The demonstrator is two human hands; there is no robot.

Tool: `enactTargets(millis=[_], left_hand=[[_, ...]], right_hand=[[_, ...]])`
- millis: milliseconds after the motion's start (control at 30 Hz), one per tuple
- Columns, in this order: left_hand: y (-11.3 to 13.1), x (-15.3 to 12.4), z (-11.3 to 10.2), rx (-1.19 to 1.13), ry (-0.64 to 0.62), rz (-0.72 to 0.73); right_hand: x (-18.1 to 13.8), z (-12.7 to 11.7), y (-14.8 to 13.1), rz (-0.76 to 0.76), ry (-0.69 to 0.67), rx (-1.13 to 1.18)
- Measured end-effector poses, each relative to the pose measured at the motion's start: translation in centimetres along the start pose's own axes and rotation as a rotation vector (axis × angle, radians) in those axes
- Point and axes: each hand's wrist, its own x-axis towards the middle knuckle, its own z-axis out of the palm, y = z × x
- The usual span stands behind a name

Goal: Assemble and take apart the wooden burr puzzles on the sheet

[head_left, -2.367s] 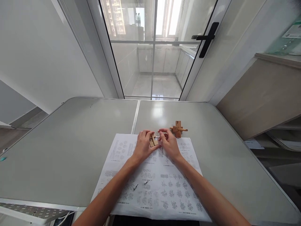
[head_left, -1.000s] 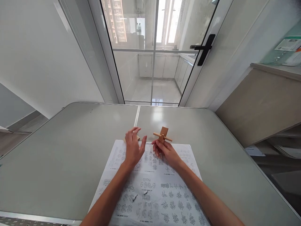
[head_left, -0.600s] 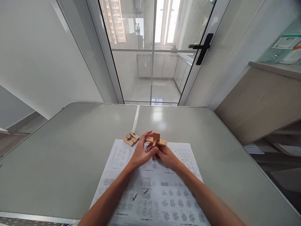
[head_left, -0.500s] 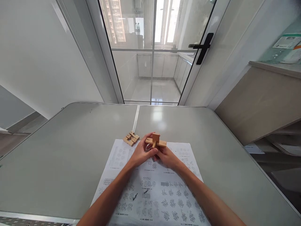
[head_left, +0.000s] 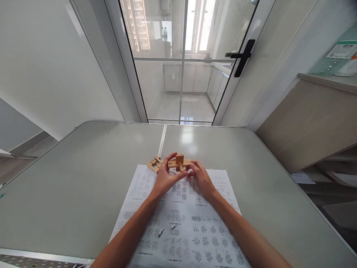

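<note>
Gripping the wooden cross puzzle [head_left: 180, 159] between thumb and curled fingers, the left hand [head_left: 164, 180] sits just below frame center, while the right hand [head_left: 203, 181], loosely bent, has fingertips at the puzzle's right end, its grip unclear. Leftward, 1 notched wooden frame [head_left: 153, 165] lies partly behind the left fingers; 1 printed sheet [head_left: 178, 206] covers the gray table's [head_left: 67, 186] lower center.
</note>
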Motion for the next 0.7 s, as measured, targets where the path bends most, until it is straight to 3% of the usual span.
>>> enactTargets(millis=[167,700], left_hand=[[0.8,-0.5,0.4,0.073,-0.061,0.004],[0.6,-0.7,0.5,0.021,-0.116,-0.008]], right_hand=[[0.2,-0.1,0.4,0.05,0.064,0.043],[0.3,-0.5,0.2,0.059,-0.021,0.001]])
